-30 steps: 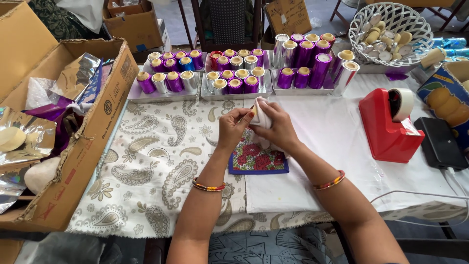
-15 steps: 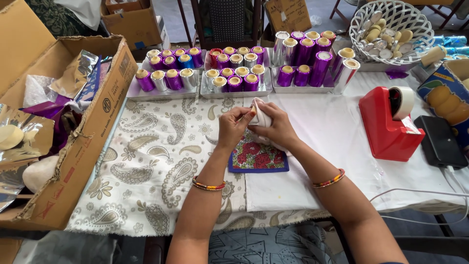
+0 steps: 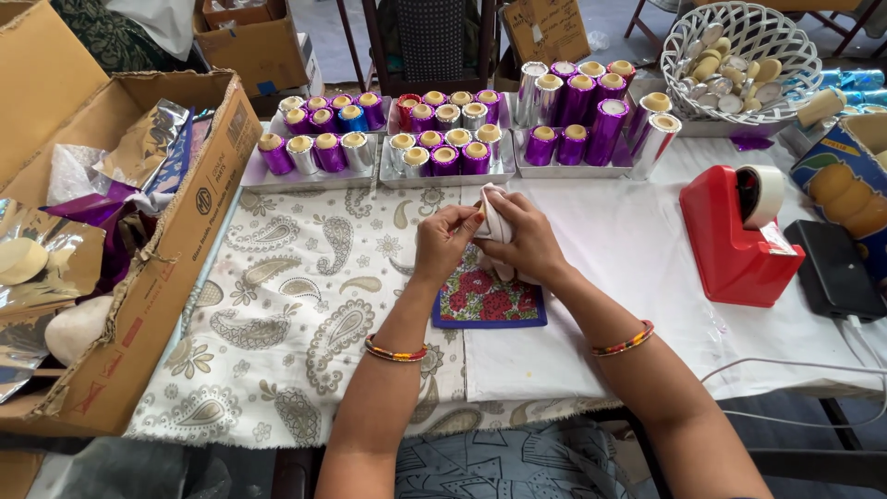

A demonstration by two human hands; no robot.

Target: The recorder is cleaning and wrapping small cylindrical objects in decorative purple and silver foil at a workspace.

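both hands meet over the middle of the counter (image 3: 647, 240), just above a small floral mat (image 3: 490, 300) with a blue border. the left hand (image 3: 442, 242) pinches the edge of a pale wrapper (image 3: 495, 222) between thumb and fingertips; the right hand (image 3: 522, 245) is curled around the same wrapper and whatever small piece it covers, so both hands are clamped on it and neither is free. the wrapped piece itself is hidden inside the fold and its shape cannot be told. the wrapper sits between the two hands, raised off the mat, not resting on it.

judgement on technique: the fold would go best if the right hand steadies the bundle while the left draws the loose edge taut and flat, working close over the mat so nothing slips to the cloth.

beyond the hands, trays of foil-wrapped cylinders (image 3: 434, 148), purple and silver, stand in rows along the far edge. a red tape dispenser (image 3: 735, 240) stands well to the right, a white lattice basket (image 3: 785, 46) of pale pieces behind it. an open cardboard box (image 3: 176, 240) with foil scraps lies at the left.
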